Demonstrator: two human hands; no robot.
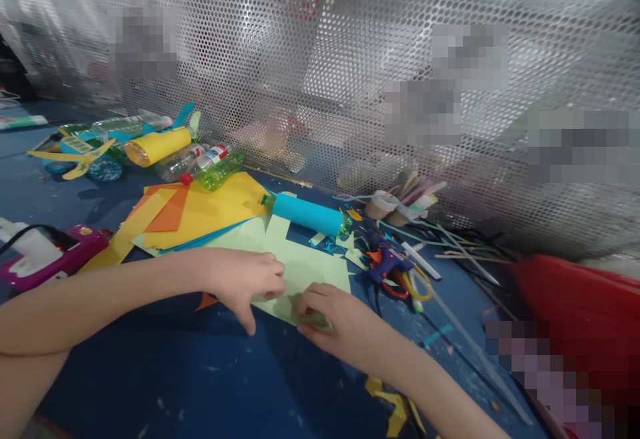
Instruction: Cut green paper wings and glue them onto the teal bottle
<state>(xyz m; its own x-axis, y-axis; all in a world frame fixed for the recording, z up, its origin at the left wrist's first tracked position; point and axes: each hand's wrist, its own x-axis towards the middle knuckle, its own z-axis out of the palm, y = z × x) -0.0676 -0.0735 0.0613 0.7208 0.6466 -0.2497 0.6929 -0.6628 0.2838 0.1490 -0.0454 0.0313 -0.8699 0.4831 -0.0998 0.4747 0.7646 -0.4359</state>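
A pale green paper sheet lies on the blue table between my hands. My left hand hovers at its near left edge, thumb spread away from loosely bent fingers and nothing between them. On the sheet's near right part is my right hand, its fingers curled and closed on a greenish edge that looks like the same paper. Just beyond the sheet rests a bottle wrapped in blue paper, on its side. Yellow paper and orange paper are stacked at the left.
At left are a purple-and-white device, a yellow-wrapped bottle and clear bottles. To the right lie a blue glue gun, scissors and cups of sticks. A perforated metal screen stands behind.
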